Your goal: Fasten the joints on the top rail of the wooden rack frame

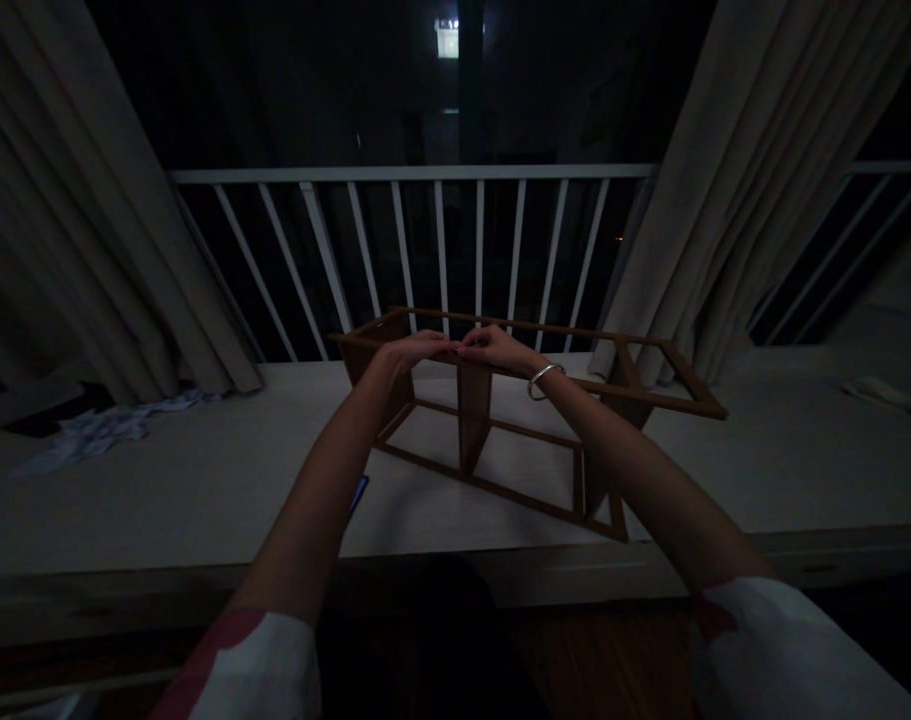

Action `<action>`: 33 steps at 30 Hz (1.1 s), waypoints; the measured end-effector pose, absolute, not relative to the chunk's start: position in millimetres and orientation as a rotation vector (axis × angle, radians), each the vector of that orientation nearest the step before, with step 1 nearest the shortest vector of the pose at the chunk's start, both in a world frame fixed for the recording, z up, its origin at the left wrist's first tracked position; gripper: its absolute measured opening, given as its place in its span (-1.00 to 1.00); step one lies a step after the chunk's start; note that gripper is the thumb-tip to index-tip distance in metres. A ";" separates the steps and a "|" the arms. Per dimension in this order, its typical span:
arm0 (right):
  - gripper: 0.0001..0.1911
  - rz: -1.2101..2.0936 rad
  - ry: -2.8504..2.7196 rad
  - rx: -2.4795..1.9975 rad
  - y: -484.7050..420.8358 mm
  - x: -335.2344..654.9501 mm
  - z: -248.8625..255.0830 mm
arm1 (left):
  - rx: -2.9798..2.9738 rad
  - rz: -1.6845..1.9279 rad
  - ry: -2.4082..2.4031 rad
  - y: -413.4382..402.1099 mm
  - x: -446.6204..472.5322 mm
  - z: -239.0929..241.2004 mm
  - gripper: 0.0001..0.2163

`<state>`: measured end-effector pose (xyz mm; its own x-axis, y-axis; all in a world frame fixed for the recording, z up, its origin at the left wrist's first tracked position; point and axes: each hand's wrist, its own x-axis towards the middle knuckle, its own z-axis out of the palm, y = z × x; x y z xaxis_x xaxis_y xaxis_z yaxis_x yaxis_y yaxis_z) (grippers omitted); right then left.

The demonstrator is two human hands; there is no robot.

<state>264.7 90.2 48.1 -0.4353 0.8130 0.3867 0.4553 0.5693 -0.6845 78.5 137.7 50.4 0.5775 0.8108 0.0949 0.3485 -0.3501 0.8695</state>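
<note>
A brown open-frame wooden rack (654, 395) stands on a long white ledge (200, 480) in dim light. Both my arms reach out over it. My left hand (417, 348) and my right hand (496, 347) meet fingertip to fingertip above the rack's top front rail, near an upright divider (473, 412). The fingers of both hands are curled and pressed together; what they pinch, if anything, is too dark to make out. A silver bangle (543, 380) sits on my right wrist.
A white railing (425, 175) runs behind the ledge, with beige curtains at left (87, 220) and right (755, 180). Crumpled patterned cloth or paper (102, 428) lies on the ledge at left. A small blue object (359, 493) lies by my left forearm.
</note>
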 end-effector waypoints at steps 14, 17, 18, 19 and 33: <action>-0.64 0.704 -2.072 -0.984 91.5 264.7 45.2 | 1.890 0.634 0.878 140.0 78.9 48.0 -0.76; -0.63 0.703 -2.067 -0.987 93.5 264.6 43.7 | 1.906 0.655 0.844 136.7 78.9 49.5 -0.79; -0.63 0.705 -2.067 -0.991 93.8 264.6 43.6 | 1.914 0.659 0.842 135.5 78.9 50.2 -0.80; -0.63 0.707 -2.071 -0.995 94.0 264.5 43.5 | 1.918 0.659 0.840 134.3 78.9 50.9 -0.81; -0.67 0.708 -2.055 -1.027 94.3 265.3 43.2 | 1.971 0.558 0.796 127.5 76.0 54.1 -0.76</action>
<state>265.3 94.3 43.2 -0.4226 0.8337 0.3556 0.4377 0.5313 -0.7254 76.0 127.5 54.1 0.6895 0.7210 0.0681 0.3099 -0.3787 0.8721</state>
